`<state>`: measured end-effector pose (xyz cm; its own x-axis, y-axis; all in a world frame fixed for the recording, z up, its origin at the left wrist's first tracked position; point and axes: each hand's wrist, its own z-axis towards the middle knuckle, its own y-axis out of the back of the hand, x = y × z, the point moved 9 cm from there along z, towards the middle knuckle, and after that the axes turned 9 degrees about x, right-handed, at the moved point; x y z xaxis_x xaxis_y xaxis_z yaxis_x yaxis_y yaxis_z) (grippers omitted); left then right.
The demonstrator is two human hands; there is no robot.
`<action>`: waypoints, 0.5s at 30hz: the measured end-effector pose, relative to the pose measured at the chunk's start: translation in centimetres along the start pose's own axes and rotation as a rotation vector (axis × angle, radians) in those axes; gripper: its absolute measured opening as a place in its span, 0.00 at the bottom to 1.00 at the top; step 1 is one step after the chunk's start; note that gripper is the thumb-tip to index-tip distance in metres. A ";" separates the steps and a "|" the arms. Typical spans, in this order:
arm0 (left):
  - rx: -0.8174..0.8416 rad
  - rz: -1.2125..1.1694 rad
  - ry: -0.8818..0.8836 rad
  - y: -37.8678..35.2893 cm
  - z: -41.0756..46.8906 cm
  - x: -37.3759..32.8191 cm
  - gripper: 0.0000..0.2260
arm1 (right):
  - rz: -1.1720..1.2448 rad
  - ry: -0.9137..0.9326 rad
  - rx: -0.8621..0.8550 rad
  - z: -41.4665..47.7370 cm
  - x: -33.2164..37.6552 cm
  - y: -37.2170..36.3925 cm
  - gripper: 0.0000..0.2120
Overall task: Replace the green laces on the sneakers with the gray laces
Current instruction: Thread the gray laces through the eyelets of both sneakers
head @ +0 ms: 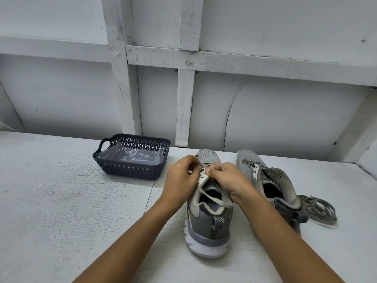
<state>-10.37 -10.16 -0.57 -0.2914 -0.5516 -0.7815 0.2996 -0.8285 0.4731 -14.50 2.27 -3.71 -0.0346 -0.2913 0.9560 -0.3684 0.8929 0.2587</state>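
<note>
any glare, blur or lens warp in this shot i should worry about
Head view: soft even light, only faint shadows by the basket and the sneaker; mild sheen on the basket's plastic liner, no harsh glare; wall beams splay from wide-angle distortion; left hand and right hand look sharp, no motion blur.
</note>
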 end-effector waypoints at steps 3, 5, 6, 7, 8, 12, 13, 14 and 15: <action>0.020 0.010 -0.022 -0.1 0.1 -0.2 0.05 | 0.012 -0.002 0.001 -0.1 0.0 0.0 0.12; 0.027 0.006 -0.041 -0.1 0.1 -0.4 0.08 | 0.026 0.000 0.005 -0.2 0.0 0.0 0.13; 0.027 0.002 -0.046 -0.1 0.1 -0.5 0.08 | 0.024 0.001 0.008 -0.2 0.1 0.0 0.13; 0.028 0.001 -0.048 -0.1 0.1 -0.5 0.07 | 0.019 0.001 0.010 -0.2 0.1 0.0 0.13; 0.032 0.003 -0.049 -0.1 0.1 -0.4 0.06 | 0.011 -0.001 0.011 -0.2 0.0 0.0 0.12; 0.044 -0.019 -0.020 -0.2 0.1 0.0 0.02 | -0.039 0.001 0.002 -0.1 0.0 -0.1 0.14; 0.050 -0.043 0.004 -0.2 0.1 0.3 0.02 | -0.046 0.001 -0.010 -0.1 0.0 0.0 0.14; 0.063 -0.066 0.030 -0.2 0.2 0.6 0.03 | -0.046 0.003 -0.023 -0.1 0.1 0.1 0.15; 0.082 -0.080 0.055 -0.4 0.3 0.9 0.03 | -0.038 0.008 -0.031 -0.2 0.1 0.1 0.16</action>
<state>-11.00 -10.39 -1.31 -0.2604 -0.4795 -0.8380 0.2019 -0.8758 0.4383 -14.41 2.42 -3.53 -0.0139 -0.3229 0.9463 -0.3403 0.8915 0.2992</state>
